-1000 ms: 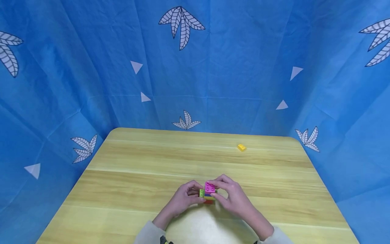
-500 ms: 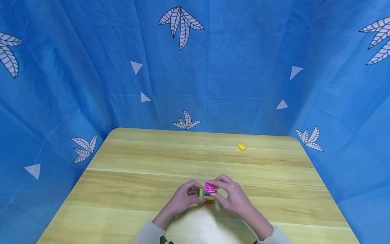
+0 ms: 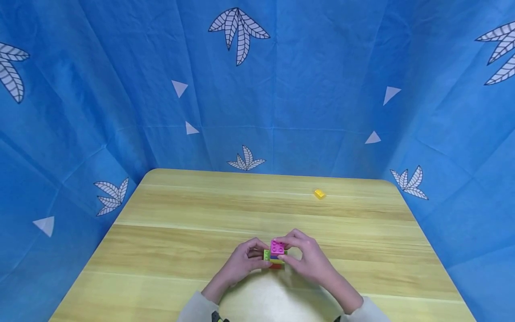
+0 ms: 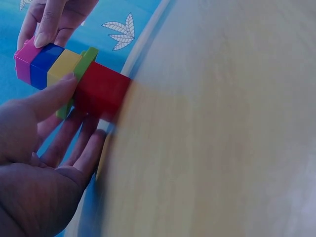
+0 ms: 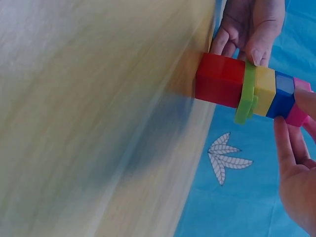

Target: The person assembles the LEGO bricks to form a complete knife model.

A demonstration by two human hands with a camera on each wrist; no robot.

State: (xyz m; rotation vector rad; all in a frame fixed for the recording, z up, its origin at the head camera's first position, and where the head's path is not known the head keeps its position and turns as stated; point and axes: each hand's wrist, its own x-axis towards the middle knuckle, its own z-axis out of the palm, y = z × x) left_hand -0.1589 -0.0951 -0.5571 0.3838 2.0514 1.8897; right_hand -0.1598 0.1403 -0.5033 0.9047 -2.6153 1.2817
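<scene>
A stack of toy building bricks stands upright on the table between both hands. From the bottom it runs red brick [image 5: 220, 79], thin green plate [image 5: 246, 94], yellow brick [image 4: 62, 65], blue brick [image 4: 45, 64] and pink brick [image 3: 277, 247]. The green plate juts out past the bricks on either side. My left hand [image 3: 244, 261] grips the stack low down, its thumb at the green plate and yellow brick. With thumb and fingers, my right hand [image 3: 303, 257] pinches the pink brick on top, fingertips reaching the blue brick below.
A loose yellow brick [image 3: 319, 194] lies near the back right of the wooden table [image 3: 181, 214]. Blue cloth [image 3: 322, 67] with white leaf prints hangs behind the table and along both sides.
</scene>
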